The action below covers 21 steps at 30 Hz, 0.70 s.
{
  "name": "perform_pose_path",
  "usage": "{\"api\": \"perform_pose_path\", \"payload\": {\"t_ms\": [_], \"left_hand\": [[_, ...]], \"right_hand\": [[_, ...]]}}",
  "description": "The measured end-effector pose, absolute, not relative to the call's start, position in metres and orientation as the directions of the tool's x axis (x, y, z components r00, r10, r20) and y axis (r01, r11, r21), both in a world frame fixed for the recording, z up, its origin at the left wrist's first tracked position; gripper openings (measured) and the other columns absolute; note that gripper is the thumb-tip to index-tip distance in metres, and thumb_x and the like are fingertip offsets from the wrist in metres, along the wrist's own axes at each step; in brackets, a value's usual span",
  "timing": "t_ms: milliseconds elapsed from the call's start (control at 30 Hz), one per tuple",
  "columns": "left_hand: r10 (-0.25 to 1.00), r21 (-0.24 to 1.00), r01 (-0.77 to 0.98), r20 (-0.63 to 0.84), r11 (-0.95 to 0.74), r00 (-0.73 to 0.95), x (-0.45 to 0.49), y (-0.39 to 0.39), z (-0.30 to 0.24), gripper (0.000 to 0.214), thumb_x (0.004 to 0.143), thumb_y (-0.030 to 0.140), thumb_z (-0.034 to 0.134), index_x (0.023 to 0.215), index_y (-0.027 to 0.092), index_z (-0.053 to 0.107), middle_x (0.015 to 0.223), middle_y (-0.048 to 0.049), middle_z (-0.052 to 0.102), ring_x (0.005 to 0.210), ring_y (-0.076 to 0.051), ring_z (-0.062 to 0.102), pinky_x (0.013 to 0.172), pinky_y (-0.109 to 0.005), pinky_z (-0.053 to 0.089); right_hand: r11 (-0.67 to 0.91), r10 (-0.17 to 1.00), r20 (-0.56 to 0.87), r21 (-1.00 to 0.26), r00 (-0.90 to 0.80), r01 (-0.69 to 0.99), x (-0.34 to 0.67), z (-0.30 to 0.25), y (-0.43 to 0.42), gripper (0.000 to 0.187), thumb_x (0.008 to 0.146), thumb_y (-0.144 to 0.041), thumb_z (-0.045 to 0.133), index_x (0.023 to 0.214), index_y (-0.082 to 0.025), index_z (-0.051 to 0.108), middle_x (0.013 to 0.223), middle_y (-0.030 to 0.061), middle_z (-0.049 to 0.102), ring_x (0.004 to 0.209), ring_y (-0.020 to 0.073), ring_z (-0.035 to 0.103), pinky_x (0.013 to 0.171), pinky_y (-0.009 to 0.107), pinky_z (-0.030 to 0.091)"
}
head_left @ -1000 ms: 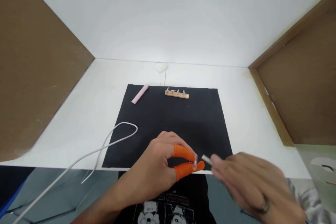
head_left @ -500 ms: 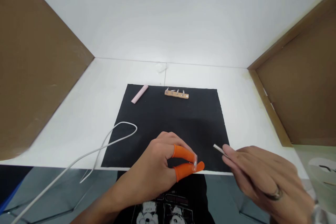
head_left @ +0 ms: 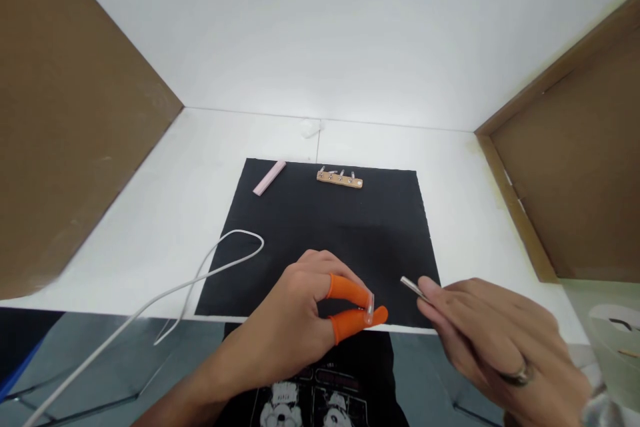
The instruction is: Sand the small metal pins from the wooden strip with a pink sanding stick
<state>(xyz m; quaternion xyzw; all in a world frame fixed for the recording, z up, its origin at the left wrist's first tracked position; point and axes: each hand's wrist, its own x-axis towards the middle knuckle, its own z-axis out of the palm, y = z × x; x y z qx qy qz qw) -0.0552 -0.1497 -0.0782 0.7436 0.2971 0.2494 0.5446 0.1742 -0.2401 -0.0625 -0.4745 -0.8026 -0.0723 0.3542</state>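
My left hand (head_left: 295, 313) wears orange finger cots on its thumb and index finger. Between those two fingertips it pinches a small clear nail tip (head_left: 370, 309), held near the mat's front edge. To the right, my right hand (head_left: 500, 333) is closed around a slim silver metal tool (head_left: 413, 287), whose flat end points left toward the nail tip. The two are apart. Most of the tool is hidden in the hand. At the back of the mat, a narrow wooden stand (head_left: 339, 179) carries several clear nail tips in a row.
A pink strip (head_left: 269, 178) lies on the black mat (head_left: 300, 213) at its back left. A white cable (head_left: 165, 295) loops over the mat's left edge. Brown cardboard walls (head_left: 65, 113) border the white table (head_left: 200, 167) on both sides.
The tool in my right hand has moved slightly left, toward the nail tip. My left hand keeps its pinch, and the whole view has shifted a little.
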Motion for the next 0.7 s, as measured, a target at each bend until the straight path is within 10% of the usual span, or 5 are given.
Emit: {"api": "perform_pose_path", "payload": {"t_ms": [167, 400, 567, 700], "left_hand": [[0.722, 0.956, 0.156, 0.076, -0.249, 0.688, -0.056, -0.150, -0.080, 0.009, 0.092, 0.016, 0.085, 0.091, 0.023, 0.080, 0.096, 0.0041, 0.083, 0.092, -0.014, 0.071, 0.090, -0.031, 0.050], [0.714, 0.960, 0.182, 0.028, -0.215, 0.699, -0.054, -0.149, -0.078, 0.011, 0.090, 0.012, 0.085, 0.090, 0.022, 0.081, 0.096, 0.0034, 0.083, 0.092, -0.015, 0.072, 0.089, -0.031, 0.051], [0.715, 0.955, 0.154, 0.078, -0.254, 0.695, -0.052, -0.148, -0.082, 0.010, 0.092, 0.015, 0.086, 0.091, 0.023, 0.081, 0.095, 0.0043, 0.084, 0.091, -0.015, 0.072, 0.089, -0.032, 0.050], [0.714, 0.954, 0.157, 0.075, -0.254, 0.696, -0.051, -0.148, -0.082, 0.011, 0.091, 0.014, 0.086, 0.091, 0.024, 0.081, 0.096, 0.0046, 0.084, 0.091, -0.015, 0.072, 0.089, -0.032, 0.051]], "right_hand": [[0.618, 0.670, 0.640, -0.200, -0.376, 0.760, 0.156, -0.063, -0.245, 0.008, 0.103, -0.012, 0.067, 0.108, -0.016, 0.072, 0.075, -0.0012, 0.079, 0.055, 0.0115, 0.062, 0.055, 0.030, 0.054], [0.519, 0.721, 0.636, -0.232, -0.275, 0.823, 0.179, -0.064, -0.241, 0.040, 0.092, 0.003, 0.073, 0.129, -0.013, 0.069, 0.082, 0.0010, 0.079, 0.064, 0.0140, 0.065, 0.059, 0.031, 0.052], [0.615, 0.679, 0.631, -0.210, -0.375, 0.760, 0.159, -0.064, -0.247, 0.007, 0.101, -0.010, 0.068, 0.101, -0.015, 0.072, 0.073, -0.0003, 0.077, 0.059, 0.0135, 0.065, 0.060, 0.033, 0.056], [0.573, 0.709, 0.618, -0.223, -0.341, 0.789, 0.173, -0.064, -0.242, 0.016, 0.097, -0.002, 0.071, 0.111, -0.011, 0.071, 0.083, 0.0040, 0.080, 0.065, 0.0140, 0.067, 0.061, 0.032, 0.053]]}}
